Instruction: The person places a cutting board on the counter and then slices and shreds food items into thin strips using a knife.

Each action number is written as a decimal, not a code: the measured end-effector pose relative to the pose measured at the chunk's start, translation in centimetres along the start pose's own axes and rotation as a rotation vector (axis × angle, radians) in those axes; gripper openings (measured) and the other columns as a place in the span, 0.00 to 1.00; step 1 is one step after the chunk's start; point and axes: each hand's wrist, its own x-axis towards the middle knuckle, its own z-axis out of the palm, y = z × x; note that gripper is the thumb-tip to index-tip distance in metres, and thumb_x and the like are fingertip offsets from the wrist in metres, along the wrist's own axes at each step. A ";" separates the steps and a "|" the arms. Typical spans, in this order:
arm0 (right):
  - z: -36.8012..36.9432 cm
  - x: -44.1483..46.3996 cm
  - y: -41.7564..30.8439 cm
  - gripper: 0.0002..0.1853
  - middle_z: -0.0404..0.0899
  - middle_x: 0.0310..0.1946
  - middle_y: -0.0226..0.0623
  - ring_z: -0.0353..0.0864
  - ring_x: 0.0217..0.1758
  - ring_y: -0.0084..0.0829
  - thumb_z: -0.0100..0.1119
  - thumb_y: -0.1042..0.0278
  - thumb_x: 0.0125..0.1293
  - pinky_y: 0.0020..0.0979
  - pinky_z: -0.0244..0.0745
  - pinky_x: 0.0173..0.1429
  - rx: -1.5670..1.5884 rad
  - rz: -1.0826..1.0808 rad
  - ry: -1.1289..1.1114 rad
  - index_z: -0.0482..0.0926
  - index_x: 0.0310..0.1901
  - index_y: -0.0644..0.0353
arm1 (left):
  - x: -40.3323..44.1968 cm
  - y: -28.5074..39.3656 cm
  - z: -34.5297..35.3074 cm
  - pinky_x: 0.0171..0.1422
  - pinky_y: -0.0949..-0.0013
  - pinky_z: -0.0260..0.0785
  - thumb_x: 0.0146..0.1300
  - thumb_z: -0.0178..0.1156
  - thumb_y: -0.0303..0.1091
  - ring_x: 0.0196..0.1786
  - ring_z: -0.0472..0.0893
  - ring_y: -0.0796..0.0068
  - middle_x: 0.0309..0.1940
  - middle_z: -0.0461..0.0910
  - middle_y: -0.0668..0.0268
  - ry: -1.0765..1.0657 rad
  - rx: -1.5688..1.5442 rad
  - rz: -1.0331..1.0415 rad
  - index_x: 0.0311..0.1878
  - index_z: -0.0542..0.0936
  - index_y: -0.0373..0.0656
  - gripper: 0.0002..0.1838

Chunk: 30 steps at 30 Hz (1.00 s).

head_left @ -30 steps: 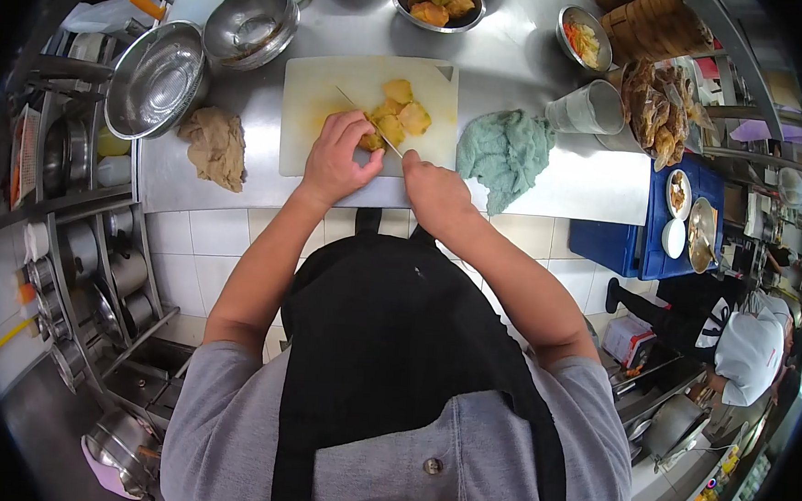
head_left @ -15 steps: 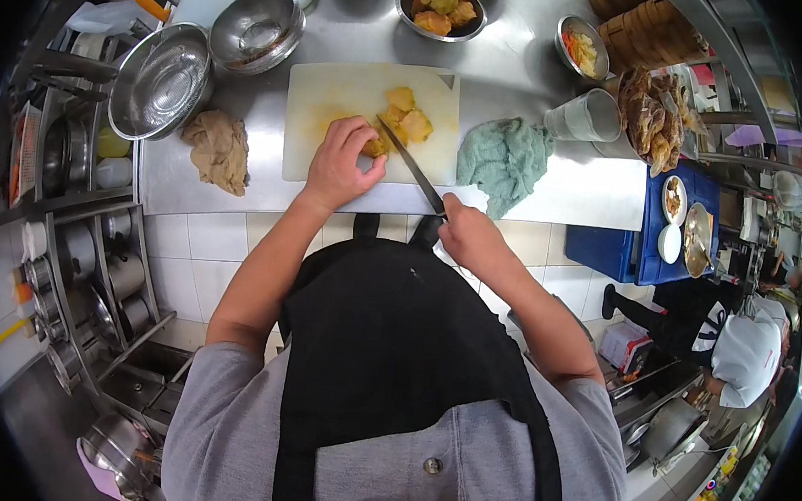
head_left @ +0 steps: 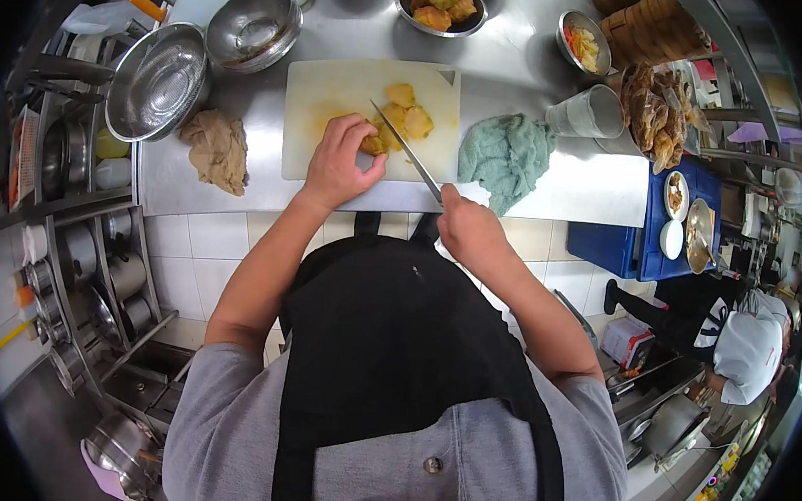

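Observation:
My right hand (head_left: 472, 229) is closed round the handle of a long kitchen knife (head_left: 409, 152), its blade pointing up and left over the cutting board (head_left: 315, 84). With bent fingers, my left hand (head_left: 340, 160) holds a yellow-brown food piece (head_left: 371, 145) against the white board, just left of the blade. Its kind I cannot make out, and the fingers partly cover it. Several cut yellow pieces (head_left: 415, 123) lie on the board to the right of the blade, close to it.
A green cloth (head_left: 508, 156) and a clear plastic container (head_left: 586, 113) are to the right. On the left lie a brown cloth (head_left: 216, 152) and metal bowls (head_left: 254, 23). Behind the board stands a bowl of orange-brown chunks (head_left: 441, 23). Another person (head_left: 746, 336) is at far right.
The knife and my right hand have moved slightly up, so the blade tip reaches farther up and left across the board. My left hand stays almost in place on the food.

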 end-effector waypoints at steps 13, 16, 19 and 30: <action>-1.1 0.4 -1.4 0.14 0.85 0.33 0.54 0.89 0.35 0.55 0.59 0.80 0.62 0.50 0.85 0.41 -0.137 -0.063 -0.055 0.70 0.48 0.67 | -0.2 -0.4 0.4 0.62 0.55 0.78 0.49 0.77 0.29 0.56 0.80 0.51 0.54 0.80 0.57 -0.004 -0.021 -0.031 0.50 0.80 0.41 0.24; -1.1 0.4 -1.4 0.12 0.84 0.32 0.54 0.88 0.35 0.56 0.59 0.77 0.66 0.51 0.84 0.41 -0.145 -0.056 -0.078 0.69 0.48 0.67 | -0.2 -0.4 0.4 0.62 0.55 0.78 0.48 0.77 0.29 0.56 0.80 0.51 0.54 0.80 0.58 -0.004 -0.022 -0.030 0.50 0.80 0.41 0.24; -0.7 0.8 -1.5 0.11 0.84 0.31 0.54 0.88 0.34 0.56 0.59 0.75 0.68 0.51 0.84 0.40 -0.152 -0.054 -0.072 0.68 0.47 0.66 | 0.0 -0.2 0.2 0.61 0.55 0.78 0.48 0.77 0.28 0.56 0.80 0.51 0.54 0.80 0.58 -0.003 -0.020 -0.018 0.50 0.80 0.41 0.24; -0.8 1.7 -1.8 0.12 0.86 0.34 0.55 0.90 0.36 0.55 0.59 0.81 0.62 0.49 0.86 0.40 -0.162 -0.019 -0.106 0.69 0.45 0.67 | 0.2 -0.2 0.1 0.60 0.55 0.78 0.48 0.77 0.28 0.56 0.80 0.51 0.53 0.80 0.58 -0.001 -0.002 0.004 0.49 0.79 0.42 0.24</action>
